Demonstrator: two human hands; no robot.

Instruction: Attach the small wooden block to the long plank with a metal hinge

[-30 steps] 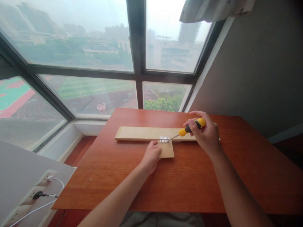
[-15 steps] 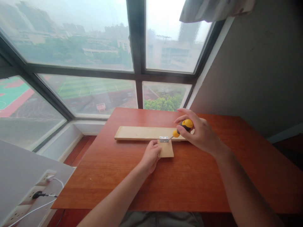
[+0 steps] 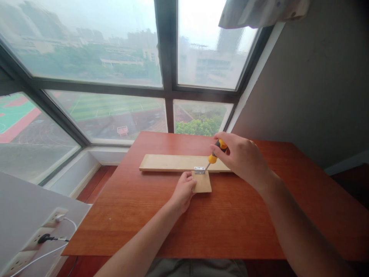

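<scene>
My left hand (image 3: 183, 189) is closed on the left edge of a small square wooden board (image 3: 203, 184). A silver metal hinge (image 3: 199, 170) sits at that board's far edge, beside a long pale wooden plank (image 3: 170, 162). My right hand (image 3: 240, 157) grips a yellow and black screwdriver (image 3: 213, 157) by its handle. The screwdriver leans, its shaft pointing down and left to the right end of the hinge. Whether a screw is under the tip is too small to tell. My right hand covers the plank's right end.
Both boards lie on a reddish-brown wooden table (image 3: 138, 223). Large windows (image 3: 121, 111) rise behind it, and a grey wall (image 3: 302, 96) stands to the right. At the lower left, wall sockets (image 3: 43, 238) hold plugs with cables.
My right hand has closed its fingers further round the screwdriver handle, which now stands steeper. My left hand, the small board and the hinge have stayed in place.
</scene>
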